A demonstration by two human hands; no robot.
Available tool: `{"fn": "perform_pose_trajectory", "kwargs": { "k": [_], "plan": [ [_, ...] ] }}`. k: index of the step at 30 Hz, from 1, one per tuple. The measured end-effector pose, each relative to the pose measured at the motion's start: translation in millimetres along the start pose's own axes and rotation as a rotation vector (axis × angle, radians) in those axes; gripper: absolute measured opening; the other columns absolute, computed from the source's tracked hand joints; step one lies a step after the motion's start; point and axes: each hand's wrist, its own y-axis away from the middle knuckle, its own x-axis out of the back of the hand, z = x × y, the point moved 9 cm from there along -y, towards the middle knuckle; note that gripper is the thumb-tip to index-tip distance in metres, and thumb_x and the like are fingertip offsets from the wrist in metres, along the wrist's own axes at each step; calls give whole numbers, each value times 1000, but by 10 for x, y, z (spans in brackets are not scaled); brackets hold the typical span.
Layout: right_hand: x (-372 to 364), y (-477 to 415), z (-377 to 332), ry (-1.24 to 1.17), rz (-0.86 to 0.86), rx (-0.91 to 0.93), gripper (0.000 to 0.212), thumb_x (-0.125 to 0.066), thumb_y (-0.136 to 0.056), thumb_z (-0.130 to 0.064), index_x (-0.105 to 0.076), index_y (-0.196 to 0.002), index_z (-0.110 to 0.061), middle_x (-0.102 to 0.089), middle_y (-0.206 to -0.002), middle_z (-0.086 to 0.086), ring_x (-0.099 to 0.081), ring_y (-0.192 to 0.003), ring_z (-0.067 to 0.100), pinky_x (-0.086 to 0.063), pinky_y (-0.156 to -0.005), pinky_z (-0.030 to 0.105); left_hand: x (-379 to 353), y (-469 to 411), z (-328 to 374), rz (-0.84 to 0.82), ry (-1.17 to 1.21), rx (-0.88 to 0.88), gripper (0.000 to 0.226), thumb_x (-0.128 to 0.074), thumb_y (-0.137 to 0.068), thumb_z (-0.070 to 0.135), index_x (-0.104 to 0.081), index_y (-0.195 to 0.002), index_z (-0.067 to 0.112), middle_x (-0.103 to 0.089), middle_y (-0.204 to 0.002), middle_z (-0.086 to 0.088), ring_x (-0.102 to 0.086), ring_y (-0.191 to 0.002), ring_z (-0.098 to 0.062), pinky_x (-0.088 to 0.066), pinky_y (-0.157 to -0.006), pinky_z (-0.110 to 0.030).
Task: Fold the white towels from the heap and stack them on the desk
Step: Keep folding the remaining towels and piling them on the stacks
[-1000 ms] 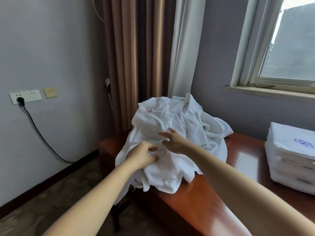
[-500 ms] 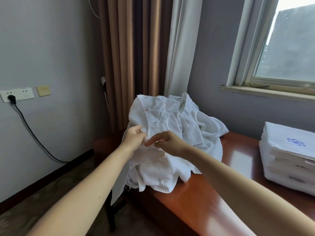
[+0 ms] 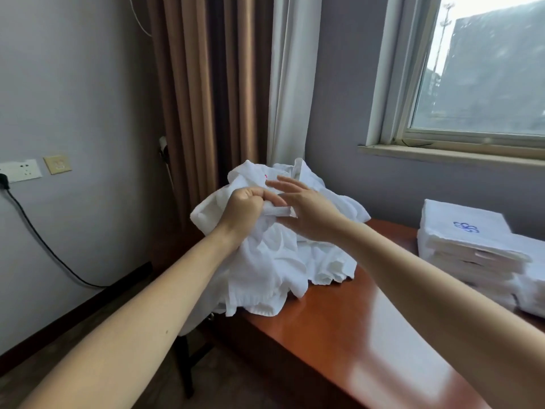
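Observation:
A heap of crumpled white towels [image 3: 277, 261] lies on the left end of the reddish wooden desk [image 3: 339, 329], part of it hanging over the desk's edge. My left hand [image 3: 243, 211] is curled in a fist and grips an edge of one towel near the heap's top. My right hand [image 3: 306, 208] is beside it with its upper fingers stretched out, and a fold of the same towel edge sits between its thumb and fingers. A stack of folded white towels [image 3: 472, 249] with a blue emblem on top stands at the desk's right.
Brown and white curtains [image 3: 224, 93] hang behind the heap. A window with a sill [image 3: 451, 152] is on the right wall. On the left wall are sockets [image 3: 22, 171] with a black cable running down to the floor. A dark stool leg shows under the heap.
Both hands have risen from the heap's front to its top. My left hand has closed into a fist on the towel edge, and my right hand has spread its fingers beside it.

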Motion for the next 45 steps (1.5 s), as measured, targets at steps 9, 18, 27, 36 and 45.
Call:
{"fn": "perform_pose_trajectory", "kwargs": {
  "k": [9, 18, 27, 36, 45],
  "plan": [
    [360, 746, 463, -330, -52, -326, 28, -59, -97, -27, -44, -81, -9, -38, -72, -5, -34, -64, 14, -29, -57, 31, -262, 78, 391, 157, 12, -123, 47, -35, -82, -9, -66, -60, 18, -66, -67, 10, -59, -64, 5, -44, -68, -8],
    [1538, 1936, 705, -697, 383, -491, 18, -53, -101, -22, -50, -84, -19, -50, -78, -1, -45, -73, 13, -37, -70, 31, -1441, 246, 1225, -15, 103, -260, 33, -33, -64, 10, -64, -58, 21, -62, -60, 9, -52, -54, 2, -40, -51, -13],
    [2462, 3234, 983, -590, 605, -684, 22, -74, -87, -33, -62, -73, -21, -60, -67, -5, -55, -61, 9, -44, -54, 20, -2725, 530, 1764, -213, 0, -381, 34, -32, -62, 15, -64, -55, 24, -63, -59, 4, -51, -51, -9, -39, -52, -26],
    [2575, 4179, 1481, -250, 180, -1104, 23, -71, -80, -14, -62, -79, 6, -57, -72, 6, -55, -68, 18, -43, -67, 32, -2948, 203, 2153, -98, -171, -456, 34, -37, -73, 8, -62, -58, 26, -56, -52, 14, -51, -52, -3, -35, -52, -23],
    [3506, 3890, 1575, -57, 826, -931, 11, -60, -95, -17, -70, -97, -16, -64, -87, -3, -57, -82, 9, -39, -64, 18, -2619, -65, 2485, 81, -337, -670, 34, -38, -78, 8, -65, -69, 25, -53, -60, 11, -51, -65, -19, -34, -62, -28]
  ]
}}
